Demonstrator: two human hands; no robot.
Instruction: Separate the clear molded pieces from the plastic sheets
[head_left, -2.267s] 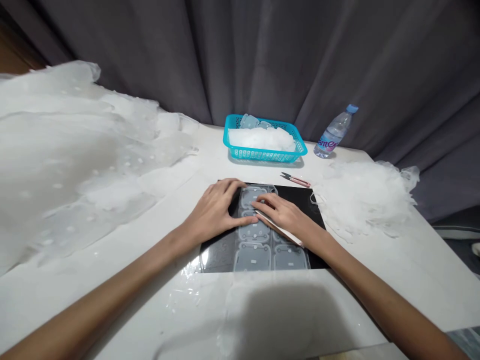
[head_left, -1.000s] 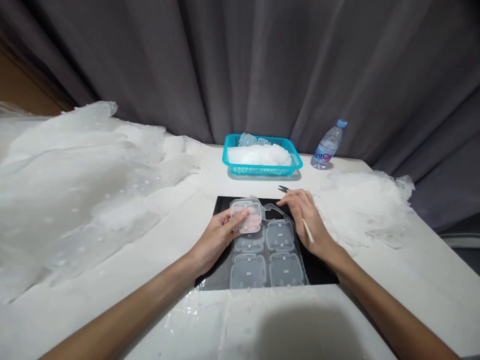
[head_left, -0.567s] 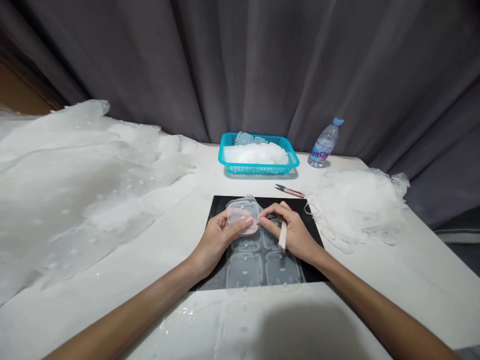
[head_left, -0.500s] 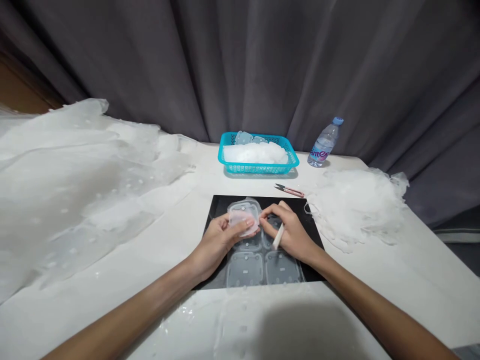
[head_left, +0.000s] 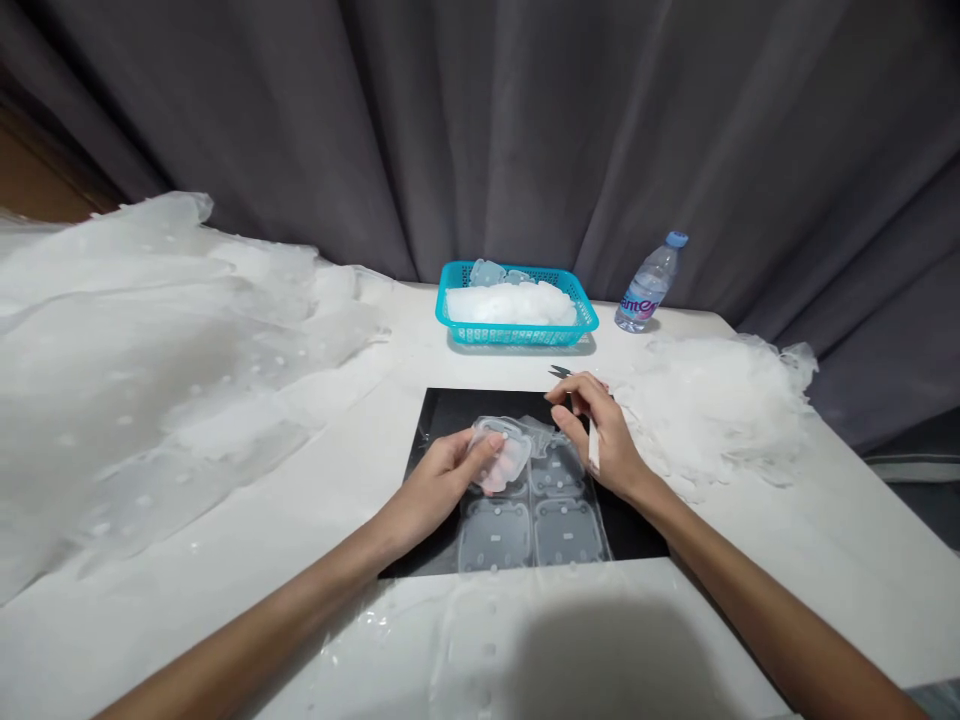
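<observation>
My left hand pinches a translucent, rounded-square plastic piece, thumb on top and fingers behind. A crumpled bit of clear film shows beside it. A slim white stick-like tool is tucked in my right hand, its kind unclear; the thumb and forefinger curve apart with nothing between the tips. Under both hands lies a black mat with a clear plastic sheet of molded rounded squares over it. Just beyond my right fingers are thread snips, mostly hidden by the hand.
A turquoise basket with white translucent pieces stands at the back, a water bottle to its right. Large plastic sheets heap up on the left. A pile of film scraps lies at right. A grey curtain hangs behind the table.
My right hand has moved away from the plastic piece, up and to the right, partly covering the snips. My left hand has tilted the piece and shifted it slightly right and down.
</observation>
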